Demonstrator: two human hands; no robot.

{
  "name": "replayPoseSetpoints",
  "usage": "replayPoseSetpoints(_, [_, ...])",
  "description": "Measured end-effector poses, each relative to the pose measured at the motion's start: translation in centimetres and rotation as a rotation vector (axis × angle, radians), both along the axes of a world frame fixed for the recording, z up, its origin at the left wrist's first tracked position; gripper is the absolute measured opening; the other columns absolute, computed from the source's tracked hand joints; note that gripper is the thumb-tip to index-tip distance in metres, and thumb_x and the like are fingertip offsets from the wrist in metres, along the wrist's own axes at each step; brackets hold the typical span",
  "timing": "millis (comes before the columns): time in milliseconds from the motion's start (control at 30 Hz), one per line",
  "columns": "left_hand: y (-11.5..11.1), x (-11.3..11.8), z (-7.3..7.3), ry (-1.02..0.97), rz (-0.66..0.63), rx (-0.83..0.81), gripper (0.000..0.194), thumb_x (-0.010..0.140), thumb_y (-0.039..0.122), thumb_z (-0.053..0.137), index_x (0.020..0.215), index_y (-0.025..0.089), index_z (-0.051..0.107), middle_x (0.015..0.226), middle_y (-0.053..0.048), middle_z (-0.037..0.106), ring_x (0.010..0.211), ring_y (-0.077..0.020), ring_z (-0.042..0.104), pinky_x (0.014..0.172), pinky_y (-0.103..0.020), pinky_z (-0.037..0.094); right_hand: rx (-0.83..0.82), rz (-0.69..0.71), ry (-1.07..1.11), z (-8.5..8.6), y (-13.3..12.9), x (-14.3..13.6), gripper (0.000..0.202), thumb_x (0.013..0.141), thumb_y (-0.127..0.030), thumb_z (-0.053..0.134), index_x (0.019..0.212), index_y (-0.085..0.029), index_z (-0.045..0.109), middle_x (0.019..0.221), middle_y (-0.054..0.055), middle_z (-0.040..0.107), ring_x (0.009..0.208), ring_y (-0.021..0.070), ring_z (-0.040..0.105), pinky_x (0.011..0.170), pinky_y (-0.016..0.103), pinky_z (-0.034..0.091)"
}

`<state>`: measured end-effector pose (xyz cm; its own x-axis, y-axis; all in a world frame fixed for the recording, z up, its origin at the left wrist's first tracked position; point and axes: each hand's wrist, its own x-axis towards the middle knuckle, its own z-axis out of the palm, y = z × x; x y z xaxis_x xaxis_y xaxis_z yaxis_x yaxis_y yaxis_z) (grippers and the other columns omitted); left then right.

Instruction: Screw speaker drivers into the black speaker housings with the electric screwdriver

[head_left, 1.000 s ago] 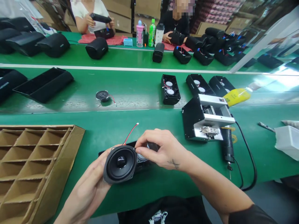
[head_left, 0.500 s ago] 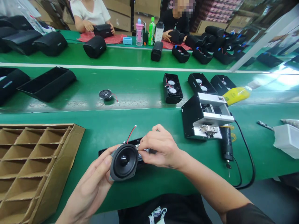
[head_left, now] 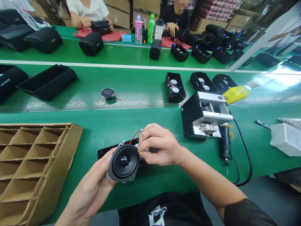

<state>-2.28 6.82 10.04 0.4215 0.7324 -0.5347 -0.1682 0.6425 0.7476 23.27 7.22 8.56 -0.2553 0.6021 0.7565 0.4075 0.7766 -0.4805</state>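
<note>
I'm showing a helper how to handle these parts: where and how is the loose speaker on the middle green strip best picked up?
Probably pinch the loose speaker by opposite edges of its outer rim, coming from above and the left. It lies cone up, so the rim looks reachable without pressing the cone, and its red wire trails off to the right.

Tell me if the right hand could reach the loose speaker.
Probably yes: nothing seems to block the right hand from the loose speaker, though that hand is busy beside the held speaker.

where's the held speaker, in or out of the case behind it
Out: the left hand holds the speaker, whole front showing, in front of the black case.
</note>
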Motion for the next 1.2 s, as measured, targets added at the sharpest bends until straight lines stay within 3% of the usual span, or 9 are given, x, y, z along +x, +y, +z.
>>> replayPoseSetpoints(133, [0.4,-0.4,-1.0,-0.057,-0.005,0.027,0.036,0.090,0.060,0.089,0.108,0.029,0.090,0.113,-0.004,0.084,0.087,-0.0183,0.070,0.071,-0.026,0.065,-0.079,-0.008,0.001,0.2,-0.1,-0.1,0.012,0.104,-0.021,0.072,0.092,-0.022,0.074,0.096,0.004,0.078,0.092,0.0160,0.077,0.086,0.032,0.061])
replayPoseSetpoints(233, [0.6,-0.8,-1.5,-0.065,-0.009,0.025,0.034,0.091,0.059,0.088,0.109,0.029,0.090,0.117,-0.004,0.085,0.084,-0.0167,0.070,0.071,-0.025,0.065,-0.101,-0.018,0.011,0.3,-0.2,-0.2,0.010,0.102,-0.019,0.072,0.092,-0.021,0.074,0.098,0.004,0.076,0.091,0.0157,0.076,0.085,0.031,0.061])
replayPoseSetpoints(433, [0.3,-0.6,-0.9,0.019,0.020,0.011,0.045,0.091,0.063,0.087,0.123,0.030,0.088,0.137,-0.006,0.083,0.127,-0.0303,0.073,0.091,-0.031,0.068,-0.134,-0.039,0.007,0.1,-0.1,-0.3,0.010,0.100,-0.019,0.072,0.092,-0.023,0.074,0.100,0.004,0.076,0.089,0.0162,0.076,0.085,0.032,0.062])
replayPoseSetpoints(533, [0.2,-0.4,-0.4,0.038,0.011,0.002,0.052,0.088,0.065,0.088,0.126,0.029,0.087,0.140,-0.007,0.082,0.133,-0.0336,0.072,0.093,-0.033,0.068,-0.130,-0.039,-0.004,0.0,0.0,-0.3,0.009,0.100,-0.019,0.072,0.091,-0.023,0.074,0.100,0.004,0.075,0.091,0.0170,0.075,0.086,0.033,0.061])
replayPoseSetpoints(667, [0.2,-0.4,-0.3,0.042,0.029,0.000,0.051,0.087,0.064,0.089,0.125,0.030,0.088,0.141,-0.007,0.081,0.126,-0.0322,0.074,0.091,-0.033,0.068,-0.133,-0.037,-0.030,-0.2,0.0,-0.2,0.009,0.100,-0.019,0.072,0.092,-0.023,0.073,0.100,0.004,0.075,0.094,0.0179,0.075,0.090,0.035,0.059])
replayPoseSetpoints(833, [0.0,-0.2,-0.4,0.040,0.035,0.008,0.049,0.085,0.063,0.092,0.121,0.030,0.088,0.134,-0.006,0.084,0.108,-0.0253,0.078,0.084,-0.027,0.065,-0.302,-0.036,-0.085,-0.4,-0.3,-0.2,0.009,0.101,-0.024,0.076,0.092,-0.023,0.073,0.109,0.005,0.075,0.104,0.0202,0.075,0.095,0.039,0.053])
replayPoseSetpoints(967, [0.2,-0.3,-0.4,0.053,0.037,0.033,0.051,0.080,0.062,0.095,0.120,0.030,0.088,0.128,-0.007,0.085,0.097,-0.0229,0.078,0.081,-0.026,0.064,-0.469,-0.006,-0.166,1.2,0.1,0.8,0.025,0.099,-0.029,0.088,0.090,-0.020,0.068,0.111,0.005,0.077,0.101,0.0194,0.077,0.086,0.033,0.054])
replayPoseSetpoints(1100, [0.9,-1.7,-0.9,0.083,-0.063,0.135,0.058,0.085,0.068,0.088,0.127,0.028,0.087,0.133,-0.011,0.084,0.107,-0.0295,0.079,0.080,-0.029,0.066,-0.661,0.109,-0.307,4.9,4.2,1.8,0.027,0.092,-0.035,0.098,0.095,-0.020,0.075,0.097,-0.002,0.082,0.083,0.0139,0.077,0.076,0.026,0.059])
replayPoseSetpoints(1200, [1.4,-3.5,-1.4,0.130,0.007,0.220,0.059,0.086,0.068,0.086,0.132,0.031,0.086,0.135,-0.010,0.084,0.117,-0.0322,0.080,0.084,-0.030,0.067,-0.731,0.026,-0.416,7.0,11.0,1.0,0.018,0.111,-0.033,0.075,0.121,-0.019,0.079,0.107,0.002,0.085,0.093,0.0137,0.078,0.084,0.026,0.063])
